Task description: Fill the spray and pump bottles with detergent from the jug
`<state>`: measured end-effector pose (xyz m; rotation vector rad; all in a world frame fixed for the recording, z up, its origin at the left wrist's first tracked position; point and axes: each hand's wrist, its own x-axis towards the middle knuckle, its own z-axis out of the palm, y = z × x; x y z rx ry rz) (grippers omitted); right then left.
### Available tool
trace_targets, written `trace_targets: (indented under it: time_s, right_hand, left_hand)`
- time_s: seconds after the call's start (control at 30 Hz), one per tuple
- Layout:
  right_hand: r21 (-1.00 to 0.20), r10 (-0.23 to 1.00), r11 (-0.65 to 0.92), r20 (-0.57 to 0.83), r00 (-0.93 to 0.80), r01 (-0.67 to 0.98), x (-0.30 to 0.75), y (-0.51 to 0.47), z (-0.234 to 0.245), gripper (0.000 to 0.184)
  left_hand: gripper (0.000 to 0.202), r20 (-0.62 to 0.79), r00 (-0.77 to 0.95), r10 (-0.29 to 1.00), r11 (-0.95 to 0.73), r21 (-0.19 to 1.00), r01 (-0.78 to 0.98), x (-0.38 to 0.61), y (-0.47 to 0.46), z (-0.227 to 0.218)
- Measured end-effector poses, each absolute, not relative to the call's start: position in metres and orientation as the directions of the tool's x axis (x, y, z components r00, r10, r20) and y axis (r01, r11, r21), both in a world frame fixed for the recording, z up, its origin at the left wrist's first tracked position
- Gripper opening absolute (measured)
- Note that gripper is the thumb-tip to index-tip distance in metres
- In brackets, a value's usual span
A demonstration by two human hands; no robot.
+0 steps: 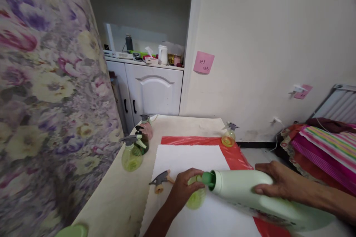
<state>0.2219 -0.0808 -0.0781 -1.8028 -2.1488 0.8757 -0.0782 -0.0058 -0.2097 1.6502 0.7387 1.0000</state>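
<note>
My left hand [182,189] is wrapped around a small yellow-green spray bottle [196,197] that stands without its top on a white cloth [180,159]. My right hand [278,183] grips a large pale green jug [261,202], tilted on its side, its green spout [208,179] right over the small bottle's mouth. A grey spray trigger head [160,180] lies loose on the cloth just left of my left hand.
Three filled spray bottles [132,153] stand at the table's left edge and another yellow one [228,136] at the far right corner. Red plastic sheet [236,157] lies under the cloth. A floral curtain [41,100] hangs left; folded striped fabrics [328,146] are piled right.
</note>
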Motion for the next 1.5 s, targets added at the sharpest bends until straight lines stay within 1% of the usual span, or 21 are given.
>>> trace_targets:
  time_s: [0.27,0.47,0.63,0.8,1.07,1.3,1.5]
  right_hand:
    - [-0.446,0.941,0.149,-0.212,-0.266,0.882,0.222,-0.076,-0.071,0.035]
    - [-0.439,0.942,0.179,-0.182,-0.282,0.881,0.224,-0.075,-0.072,0.031]
    - [-0.434,0.939,0.187,-0.186,-0.291,0.881,0.223,-0.074,-0.068,0.034]
    - [-0.454,0.942,0.170,-0.186,-0.280,0.875,0.222,-0.075,-0.066,0.034]
    - [-0.391,0.934,0.182,-0.219,-0.284,0.902,0.218,-0.075,-0.062,0.039]
    - [-0.413,0.933,0.177,-0.219,-0.286,0.893,0.214,-0.078,-0.054,0.037]
    - [-0.347,0.925,0.196,-0.245,-0.291,0.917,0.212,-0.082,-0.050,0.043]
  left_hand:
    - [0.019,0.265,0.445,0.855,-0.296,0.955,0.000,-0.078,-0.006,-0.210]
    - [0.019,0.241,0.438,0.866,-0.277,0.961,0.018,-0.078,-0.008,-0.207]
    - [0.020,0.261,0.426,0.866,-0.296,0.955,0.014,-0.077,-0.008,-0.211]
    - [0.019,0.268,0.419,0.867,-0.301,0.953,0.015,-0.077,-0.010,-0.210]
    - [0.020,0.274,0.418,0.866,-0.302,0.953,0.002,-0.078,-0.012,-0.209]
    - [0.019,0.259,0.414,0.873,-0.282,0.959,-0.005,-0.077,-0.014,-0.212]
    - [0.019,0.233,0.429,0.873,-0.262,0.965,0.009,-0.077,-0.018,-0.209]
